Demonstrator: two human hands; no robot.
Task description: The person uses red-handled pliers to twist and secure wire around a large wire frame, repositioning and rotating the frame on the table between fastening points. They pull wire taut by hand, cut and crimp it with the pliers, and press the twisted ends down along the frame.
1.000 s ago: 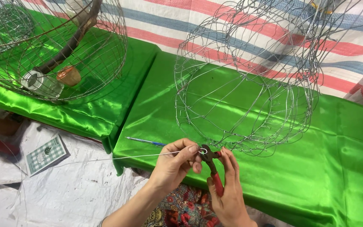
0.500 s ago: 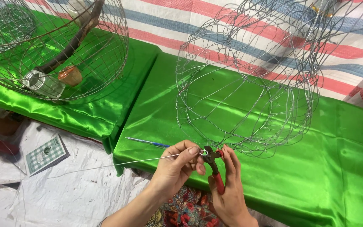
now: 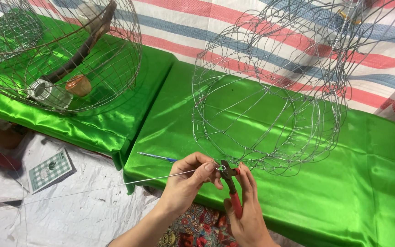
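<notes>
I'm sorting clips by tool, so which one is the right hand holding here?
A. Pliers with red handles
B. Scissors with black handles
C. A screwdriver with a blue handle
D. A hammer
A: the right hand grips pliers with red handles, their tip at a small loop in the thin wire that the left hand pinches beside the unfinished wire cage.

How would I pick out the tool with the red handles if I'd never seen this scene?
Start at the shiny green cloth and find the unfinished wire cage standing on it. At the cage's near bottom edge two hands meet; the right hand holds the pliers, dark jaws pinching a small wire loop. They are the only red-handled thing there; the blue pen nearby lies untouched.
</notes>
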